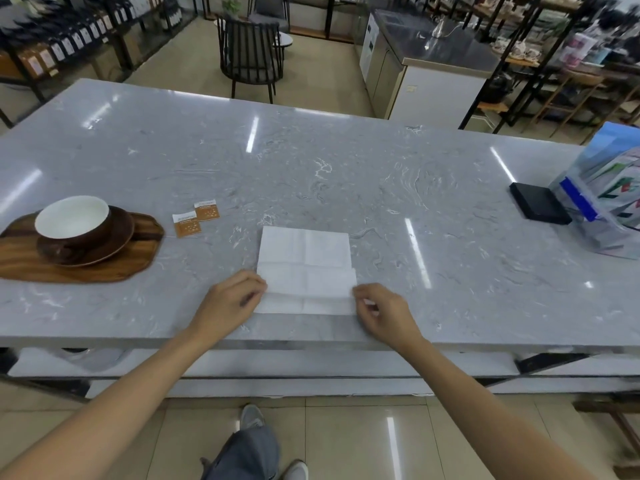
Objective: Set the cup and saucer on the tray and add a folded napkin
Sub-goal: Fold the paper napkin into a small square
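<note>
With the cup (72, 221) and saucer (104, 244) on the tray (86, 268) far left of the fingers, left hand (230, 303) and right hand (384, 311) each pinch the napkin's (304, 258) near flap, which may crease crooked if one side lags.

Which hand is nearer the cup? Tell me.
Left. The left hand holds the napkin's near left corner, right of the cup on the tray. The right hand holds the opposite corner, farther away.
</note>
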